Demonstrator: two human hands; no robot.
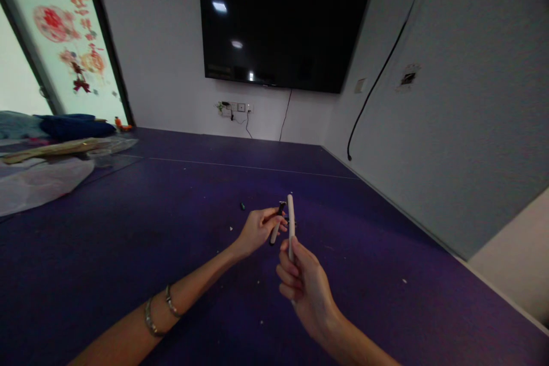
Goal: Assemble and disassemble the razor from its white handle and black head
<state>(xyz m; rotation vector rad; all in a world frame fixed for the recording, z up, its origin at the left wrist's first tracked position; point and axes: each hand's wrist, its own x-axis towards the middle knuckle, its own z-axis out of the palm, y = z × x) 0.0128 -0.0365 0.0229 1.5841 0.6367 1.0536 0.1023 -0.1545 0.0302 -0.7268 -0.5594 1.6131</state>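
Observation:
My left hand (254,233), with two bracelets on its forearm, is closed around a small razor-like tool (275,232). The tool has a narrow black T-shaped head and a pale handle, and it tilts up to the right. In my right hand (305,283) a slim, slightly bent white stick (291,214) is pinched between thumb and fingers, pointing upward. The stick stands just right of the tool's head, and whether the two touch I cannot tell. Part of a small dark item shows behind the stick, too hidden to name.
Both hands are above a wide purple surface (171,211) strewn with small white bits. A little dark green piece (242,206) lies beyond my left hand. Clear plastic sheeting (47,183) and folded blue cloth (77,126) are at far left. A black cable (381,71) hangs at right.

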